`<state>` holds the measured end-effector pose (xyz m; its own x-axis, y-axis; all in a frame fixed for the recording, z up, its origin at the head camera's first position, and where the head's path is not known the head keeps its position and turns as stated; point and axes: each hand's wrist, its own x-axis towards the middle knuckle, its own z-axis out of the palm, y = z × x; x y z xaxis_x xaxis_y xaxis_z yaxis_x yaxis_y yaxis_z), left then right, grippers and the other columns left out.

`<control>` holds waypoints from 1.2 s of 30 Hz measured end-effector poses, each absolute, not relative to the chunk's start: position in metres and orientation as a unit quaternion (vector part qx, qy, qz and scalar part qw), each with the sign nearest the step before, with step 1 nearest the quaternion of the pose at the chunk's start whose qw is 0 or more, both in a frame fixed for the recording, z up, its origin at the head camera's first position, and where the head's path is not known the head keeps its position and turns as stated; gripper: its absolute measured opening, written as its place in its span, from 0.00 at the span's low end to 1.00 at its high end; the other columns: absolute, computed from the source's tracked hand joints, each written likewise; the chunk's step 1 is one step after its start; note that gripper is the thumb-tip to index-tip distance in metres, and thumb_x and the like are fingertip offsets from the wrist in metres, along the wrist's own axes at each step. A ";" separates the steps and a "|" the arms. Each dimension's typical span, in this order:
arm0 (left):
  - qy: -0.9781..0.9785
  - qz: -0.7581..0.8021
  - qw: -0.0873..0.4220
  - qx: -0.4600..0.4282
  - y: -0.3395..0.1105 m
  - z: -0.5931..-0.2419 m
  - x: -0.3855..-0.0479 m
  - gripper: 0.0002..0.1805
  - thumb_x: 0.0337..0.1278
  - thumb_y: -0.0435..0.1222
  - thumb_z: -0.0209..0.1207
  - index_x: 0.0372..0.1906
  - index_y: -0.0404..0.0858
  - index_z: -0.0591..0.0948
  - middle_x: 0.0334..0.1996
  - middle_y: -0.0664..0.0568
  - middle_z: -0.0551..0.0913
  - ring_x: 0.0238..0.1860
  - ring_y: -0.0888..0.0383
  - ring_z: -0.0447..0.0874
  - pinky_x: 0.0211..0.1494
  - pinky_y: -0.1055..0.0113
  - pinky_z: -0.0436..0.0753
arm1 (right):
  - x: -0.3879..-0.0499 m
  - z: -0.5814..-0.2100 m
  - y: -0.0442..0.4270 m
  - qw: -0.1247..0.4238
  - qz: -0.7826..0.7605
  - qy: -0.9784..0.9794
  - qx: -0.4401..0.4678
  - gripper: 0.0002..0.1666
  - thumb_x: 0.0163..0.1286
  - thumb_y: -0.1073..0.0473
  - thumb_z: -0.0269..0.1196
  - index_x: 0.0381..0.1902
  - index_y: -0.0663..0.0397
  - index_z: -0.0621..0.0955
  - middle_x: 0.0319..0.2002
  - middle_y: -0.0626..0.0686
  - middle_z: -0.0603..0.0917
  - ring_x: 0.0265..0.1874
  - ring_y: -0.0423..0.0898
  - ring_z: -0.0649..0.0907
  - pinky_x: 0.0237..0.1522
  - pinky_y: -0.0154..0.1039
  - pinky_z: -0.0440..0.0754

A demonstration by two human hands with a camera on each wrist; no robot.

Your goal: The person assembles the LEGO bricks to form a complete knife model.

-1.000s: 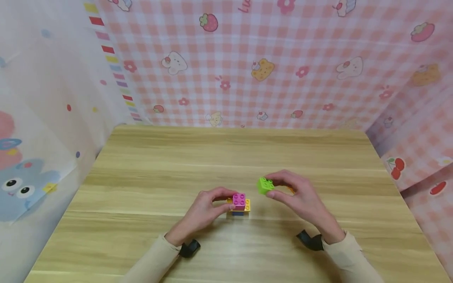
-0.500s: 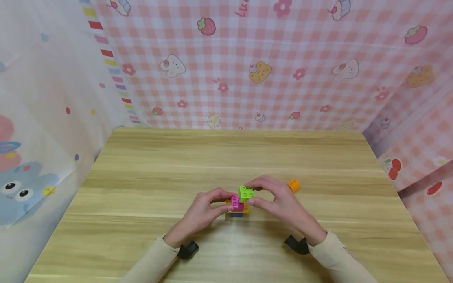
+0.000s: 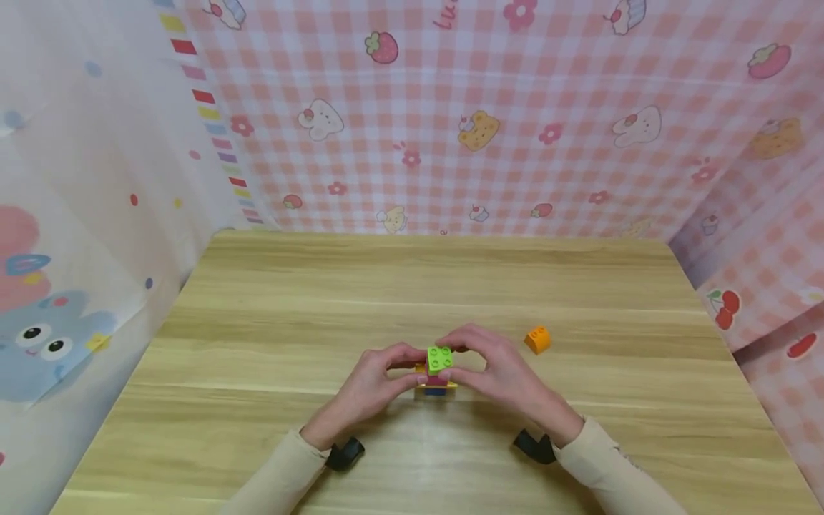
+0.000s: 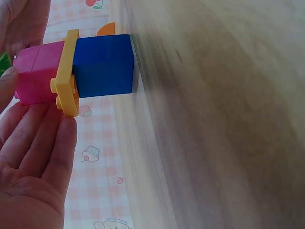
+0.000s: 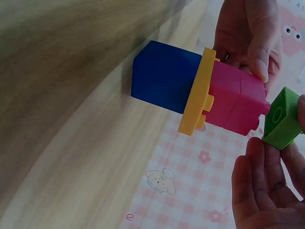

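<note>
A blue block [image 4: 104, 66] stands on the table with a thin yellow plate [image 4: 68, 76] on it and two pink blocks [image 5: 237, 98] stacked above. My left hand [image 3: 370, 386] grips the pink blocks between thumb and fingers. My right hand [image 3: 505, 368] pinches a green block [image 3: 440, 360] over the stack. In the right wrist view the green block [image 5: 283, 119] is tilted beside the top pink studs, and I cannot tell whether they touch.
An orange block [image 3: 537, 339] with a curved side lies on the wooden table [image 3: 322, 286], right of my right hand. Patterned cloth [image 3: 450, 86] hangs behind the table and at both sides.
My right hand has carried the green block leftward from the right side to above the pink blocks, uncovering the orange block. My left hand has kept its grip on the stack.
</note>
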<state>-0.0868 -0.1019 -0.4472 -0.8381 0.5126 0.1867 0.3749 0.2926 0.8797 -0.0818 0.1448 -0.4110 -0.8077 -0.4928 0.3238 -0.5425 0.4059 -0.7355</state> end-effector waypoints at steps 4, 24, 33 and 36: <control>0.800 0.530 0.070 0.275 -0.101 -0.448 -0.087 0.16 0.64 0.34 0.70 0.55 0.35 0.85 0.52 0.47 0.89 0.55 0.51 0.87 0.61 0.56 0.84 | -0.080 -0.414 0.145 0.028 0.443 -0.843 0.303 0.22 0.62 0.56 0.77 0.54 0.45 0.86 0.51 0.42 0.85 0.49 0.41 0.83 0.54 0.44 0.85; 0.813 0.513 0.094 0.260 -0.102 -0.444 -0.087 0.16 0.66 0.37 0.69 0.56 0.38 0.86 0.53 0.52 0.89 0.57 0.54 0.86 0.62 0.53 0.83 | -0.082 -0.420 0.142 0.060 0.427 -0.841 0.327 0.20 0.59 0.58 0.79 0.48 0.47 0.86 0.46 0.41 0.84 0.45 0.39 0.84 0.50 0.40 0.86; 0.818 0.504 0.085 0.264 -0.102 -0.444 -0.089 0.17 0.66 0.37 0.69 0.56 0.35 0.87 0.54 0.48 0.88 0.58 0.51 0.86 0.62 0.51 0.83 | -0.081 -0.418 0.142 0.065 0.396 -0.855 0.329 0.21 0.61 0.56 0.78 0.51 0.50 0.86 0.47 0.44 0.87 0.45 0.43 0.86 0.49 0.46 0.87; 0.821 0.500 0.083 0.262 -0.102 -0.444 -0.089 0.17 0.65 0.37 0.70 0.56 0.35 0.87 0.54 0.48 0.88 0.58 0.51 0.86 0.63 0.52 0.83 | -0.081 -0.418 0.142 0.057 0.399 -0.853 0.332 0.20 0.61 0.58 0.78 0.51 0.51 0.86 0.47 0.45 0.87 0.44 0.46 0.87 0.48 0.48 0.88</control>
